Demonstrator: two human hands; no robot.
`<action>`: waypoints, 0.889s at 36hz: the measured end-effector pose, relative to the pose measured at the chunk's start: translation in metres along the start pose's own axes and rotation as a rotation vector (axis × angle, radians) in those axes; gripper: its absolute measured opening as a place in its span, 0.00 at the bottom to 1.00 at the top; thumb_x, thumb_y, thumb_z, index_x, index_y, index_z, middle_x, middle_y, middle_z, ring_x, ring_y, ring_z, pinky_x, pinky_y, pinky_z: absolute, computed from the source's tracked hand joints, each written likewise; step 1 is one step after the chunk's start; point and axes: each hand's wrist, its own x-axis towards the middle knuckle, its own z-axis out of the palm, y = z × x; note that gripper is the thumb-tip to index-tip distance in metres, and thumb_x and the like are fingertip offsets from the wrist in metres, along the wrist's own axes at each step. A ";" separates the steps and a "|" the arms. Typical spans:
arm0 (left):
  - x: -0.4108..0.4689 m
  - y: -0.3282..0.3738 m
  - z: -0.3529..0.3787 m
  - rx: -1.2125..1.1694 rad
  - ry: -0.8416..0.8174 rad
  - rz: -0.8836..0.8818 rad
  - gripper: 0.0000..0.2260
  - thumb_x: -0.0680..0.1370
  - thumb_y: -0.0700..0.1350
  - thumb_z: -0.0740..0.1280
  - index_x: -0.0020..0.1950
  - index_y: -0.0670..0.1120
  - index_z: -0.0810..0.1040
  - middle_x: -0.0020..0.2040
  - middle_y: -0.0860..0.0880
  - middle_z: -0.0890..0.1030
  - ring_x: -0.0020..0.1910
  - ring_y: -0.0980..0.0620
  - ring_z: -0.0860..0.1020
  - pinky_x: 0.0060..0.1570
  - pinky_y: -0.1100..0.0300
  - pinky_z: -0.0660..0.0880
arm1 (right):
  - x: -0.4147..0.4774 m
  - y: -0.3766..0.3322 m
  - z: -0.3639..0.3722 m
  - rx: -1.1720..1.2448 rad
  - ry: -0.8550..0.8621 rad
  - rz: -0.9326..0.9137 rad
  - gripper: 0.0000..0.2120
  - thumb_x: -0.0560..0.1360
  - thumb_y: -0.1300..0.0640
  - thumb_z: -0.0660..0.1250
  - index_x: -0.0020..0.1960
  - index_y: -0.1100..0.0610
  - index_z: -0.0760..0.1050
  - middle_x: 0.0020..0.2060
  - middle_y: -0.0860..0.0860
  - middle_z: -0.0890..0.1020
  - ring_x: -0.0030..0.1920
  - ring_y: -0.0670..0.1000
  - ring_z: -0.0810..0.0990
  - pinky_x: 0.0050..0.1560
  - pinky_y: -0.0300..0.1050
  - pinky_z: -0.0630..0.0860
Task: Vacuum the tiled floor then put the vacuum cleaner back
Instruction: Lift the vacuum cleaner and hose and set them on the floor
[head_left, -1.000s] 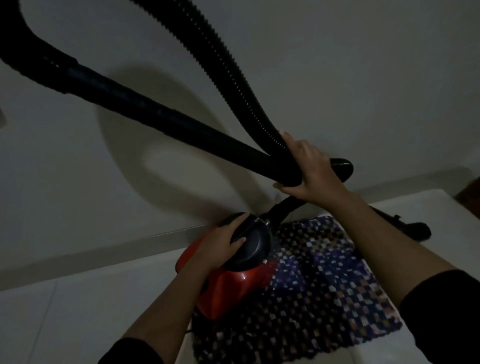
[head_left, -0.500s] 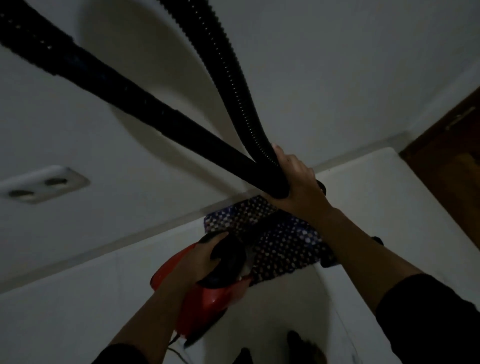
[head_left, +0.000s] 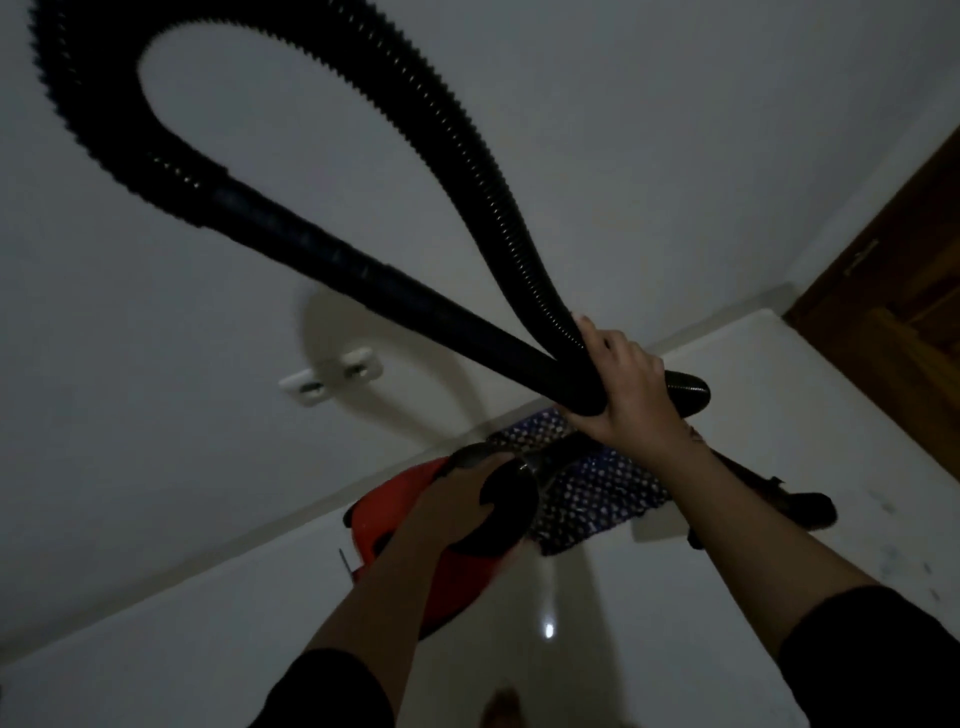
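Note:
A red vacuum cleaner (head_left: 387, 512) with a black top hangs above the white tiled floor (head_left: 597, 597). My left hand (head_left: 457, 512) grips its black carrying handle. The black ribbed hose (head_left: 457, 156) loops up high and comes back down, crossing itself. My right hand (head_left: 628, 384) is closed around both crossing parts of the hose, near the smooth black tube end (head_left: 688, 392). The black floor nozzle (head_left: 810, 506) shows low at the right, behind my right forearm.
A blue and white patterned mat (head_left: 597, 493) lies on the floor by the white wall. A white double socket (head_left: 332, 376) sits low on the wall. A brown wooden door (head_left: 904, 312) stands at the right. The room is dim.
The view has swung and pulled back from the mat. The red vacuum has been lifted off the mat and carried left. The socket and door have come into sight. Both hands keep their grips.

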 end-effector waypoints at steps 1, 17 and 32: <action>-0.011 -0.007 0.000 0.014 0.028 0.014 0.25 0.78 0.49 0.57 0.76 0.54 0.61 0.64 0.44 0.78 0.58 0.43 0.80 0.56 0.52 0.77 | -0.004 -0.012 -0.003 -0.002 0.000 -0.006 0.44 0.67 0.39 0.64 0.74 0.42 0.42 0.56 0.56 0.76 0.50 0.59 0.77 0.49 0.53 0.70; -0.181 -0.095 0.038 -0.049 0.105 -0.160 0.28 0.79 0.42 0.61 0.76 0.57 0.58 0.68 0.46 0.73 0.66 0.46 0.71 0.63 0.51 0.71 | -0.103 -0.166 0.029 0.015 -0.008 -0.024 0.51 0.64 0.49 0.75 0.74 0.43 0.42 0.56 0.59 0.75 0.51 0.61 0.77 0.50 0.58 0.71; -0.200 -0.257 0.139 -0.152 0.162 -0.235 0.28 0.77 0.37 0.61 0.75 0.55 0.63 0.62 0.44 0.77 0.56 0.48 0.76 0.52 0.58 0.74 | -0.150 -0.223 0.198 0.077 -0.038 -0.021 0.49 0.65 0.48 0.75 0.74 0.43 0.45 0.55 0.56 0.76 0.53 0.58 0.76 0.53 0.60 0.71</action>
